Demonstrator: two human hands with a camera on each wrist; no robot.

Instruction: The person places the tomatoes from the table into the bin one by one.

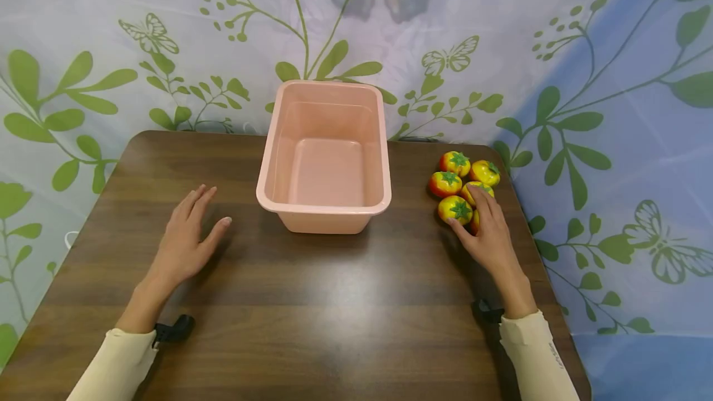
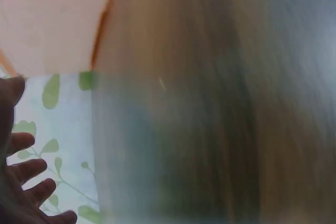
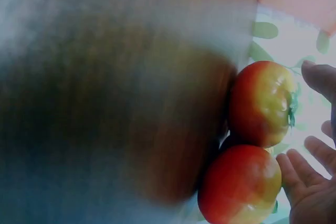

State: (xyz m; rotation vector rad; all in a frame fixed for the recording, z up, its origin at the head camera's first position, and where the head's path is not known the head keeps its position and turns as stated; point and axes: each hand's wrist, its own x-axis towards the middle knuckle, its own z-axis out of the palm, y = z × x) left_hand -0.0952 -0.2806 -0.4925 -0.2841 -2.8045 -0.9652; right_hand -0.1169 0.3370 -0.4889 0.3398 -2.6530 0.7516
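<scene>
The brown bench (image 1: 345, 308) lay beneath everything. The pink basin (image 1: 324, 210) stood upright near the middle of its far edge, presumably for reach from either side. The left hand (image 1: 186, 241) held nothing; its grip was wide, thumb apart, above the bench. The right hand (image 1: 490, 237), grip likewise wide, arched over the clustered fruits (image 1: 452, 185) at the right, apparently to span their roundness; contact could not be confirmed.

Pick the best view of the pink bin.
Head: the pink bin shows whole, inside and out. Left wrist catches only a cropped part at upper left; right wrist, only a smaller piece at upper right.
</scene>
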